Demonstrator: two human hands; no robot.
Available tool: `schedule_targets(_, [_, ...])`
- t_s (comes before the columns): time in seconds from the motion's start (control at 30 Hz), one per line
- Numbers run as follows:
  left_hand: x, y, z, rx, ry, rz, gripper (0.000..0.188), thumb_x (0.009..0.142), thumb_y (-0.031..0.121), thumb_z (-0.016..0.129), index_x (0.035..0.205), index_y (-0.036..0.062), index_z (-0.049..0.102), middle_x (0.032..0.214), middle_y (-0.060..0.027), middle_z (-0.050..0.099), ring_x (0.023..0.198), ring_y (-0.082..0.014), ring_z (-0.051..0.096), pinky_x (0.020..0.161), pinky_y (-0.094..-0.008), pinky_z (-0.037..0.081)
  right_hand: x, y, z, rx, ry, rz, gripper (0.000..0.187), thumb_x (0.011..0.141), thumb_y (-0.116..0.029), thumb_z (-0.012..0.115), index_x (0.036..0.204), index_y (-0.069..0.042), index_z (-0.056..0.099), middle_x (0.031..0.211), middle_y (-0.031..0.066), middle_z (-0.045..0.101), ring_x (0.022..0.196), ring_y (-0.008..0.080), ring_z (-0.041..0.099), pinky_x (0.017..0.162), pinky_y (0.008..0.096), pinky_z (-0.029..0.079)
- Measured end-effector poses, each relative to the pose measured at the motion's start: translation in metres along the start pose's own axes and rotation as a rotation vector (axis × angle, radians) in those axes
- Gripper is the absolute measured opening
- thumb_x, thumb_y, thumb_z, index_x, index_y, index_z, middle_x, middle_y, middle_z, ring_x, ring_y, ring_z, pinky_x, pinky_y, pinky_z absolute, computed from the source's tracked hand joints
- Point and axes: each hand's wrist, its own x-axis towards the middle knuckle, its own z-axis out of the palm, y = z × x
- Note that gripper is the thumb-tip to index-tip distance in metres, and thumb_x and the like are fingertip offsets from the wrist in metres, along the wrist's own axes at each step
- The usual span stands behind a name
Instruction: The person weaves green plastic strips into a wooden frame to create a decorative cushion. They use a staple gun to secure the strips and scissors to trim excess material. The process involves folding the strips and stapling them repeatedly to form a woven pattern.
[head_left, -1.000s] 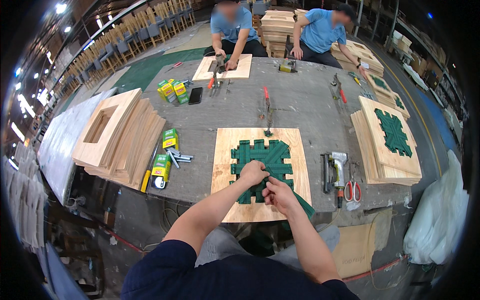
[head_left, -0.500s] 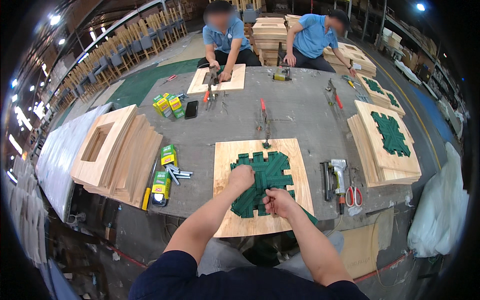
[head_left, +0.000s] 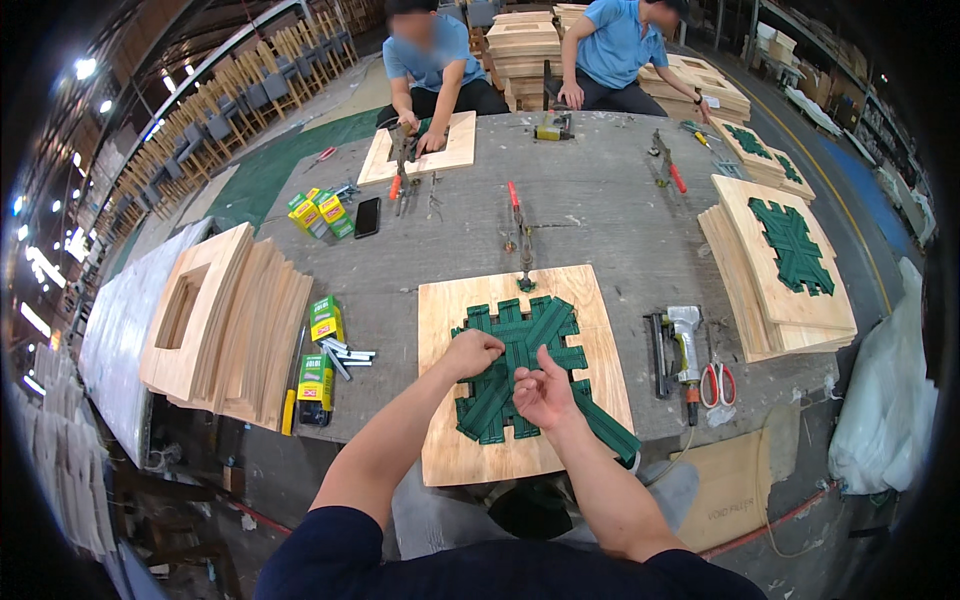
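Note:
A pale wooden seat panel (head_left: 447, 455) lies flat on the table before me, with green elastic webbing (head_left: 545, 325) woven across its middle and strips crossing at right angles and diagonally. My left hand (head_left: 472, 354) is closed on the left part of the weave, its fingertips pinching a green strip. Just right of it, my right hand (head_left: 545, 393) is over the webbing, palm partly up, fingers loosely curled and apart, with nothing visible in them. From beside that hand a loose webbing end (head_left: 608, 428) slants to the panel's lower right edge.
A toggle clamp (head_left: 524, 255) meets the panel's far edge. To the right are a staple gun (head_left: 685, 345) and red-handled scissors (head_left: 716, 384). Wooden frames (head_left: 225, 330) are stacked left, near staple boxes (head_left: 316, 378); webbed panels (head_left: 740, 290) are piled right. Two co-workers sit opposite.
My right hand has lifted slightly and turned its palm up, its fingers spreading. The left hand has stayed on the weave. More of the loose webbing end shows at lower right. The whole view has shifted slightly.

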Motion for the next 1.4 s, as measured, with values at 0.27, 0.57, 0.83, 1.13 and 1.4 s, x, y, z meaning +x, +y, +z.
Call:
schedule_targets(0.27, [0.005,0.0,-0.005,0.001,-0.045,-0.023,0.028,0.091,0.024,0.07,0.113,0.0098,0.079,0.106,-0.0163,0.077,0.1,-0.0322,0.074,0.09,-0.0391,0.057,0.018,-0.032,0.004,-0.259,0.132,0.334,0.045,0.094,-0.052,0.073,0.083,-0.014,0.051,0.072,0.0002,0.06,0.054,0.0118,0.056,0.051,0.0289,0.05])
schedule_targets(0.57, [0.01,0.011,0.0,-0.258,-0.062,-0.277,0.027,0.091,0.02,0.074,0.112,0.0025,0.078,0.073,-0.0061,0.069,0.054,-0.0136,0.062,0.049,-0.0307,0.052,0.02,-0.028,0.009,-0.385,0.229,0.295,0.043,0.096,-0.051,0.071,0.099,-0.014,0.047,0.07,-0.0027,0.05,0.053,0.0109,0.046,0.05,0.0288,0.043])
schedule_targets(0.83, [0.006,0.015,0.002,-0.3,-0.026,-0.283,0.018,0.089,0.018,0.073,0.097,0.0027,0.076,0.07,-0.0047,0.067,0.054,-0.0144,0.062,0.05,-0.0314,0.053,0.022,-0.029,0.004,-0.283,0.177,0.293,0.05,0.095,-0.051,0.071,0.104,-0.007,0.05,0.076,0.0012,0.055,0.059,0.0149,0.051,0.057,0.0326,0.047])
schedule_targets(1.13, [0.009,0.004,0.015,-0.074,0.061,-0.121,0.016,0.091,0.014,0.068,0.096,0.0005,0.074,0.075,-0.0069,0.07,0.057,-0.0167,0.063,0.054,-0.0354,0.053,0.015,0.018,0.023,-0.065,0.367,-0.081,0.038,0.099,-0.041,0.069,0.098,-0.006,0.055,0.08,0.0034,0.059,0.063,0.0173,0.056,0.068,0.0354,0.051])
schedule_targets(1.4, [0.01,0.001,0.019,-0.059,0.09,-0.154,0.018,0.095,0.017,0.069,0.101,0.0006,0.074,0.08,-0.0078,0.07,0.066,-0.0163,0.065,0.062,-0.0347,0.055,-0.122,0.032,-0.016,-1.254,0.293,-0.778,0.039,0.096,-0.018,0.073,0.132,-0.005,0.064,0.088,0.0052,0.067,0.077,0.0164,0.067,0.066,0.0312,0.053])
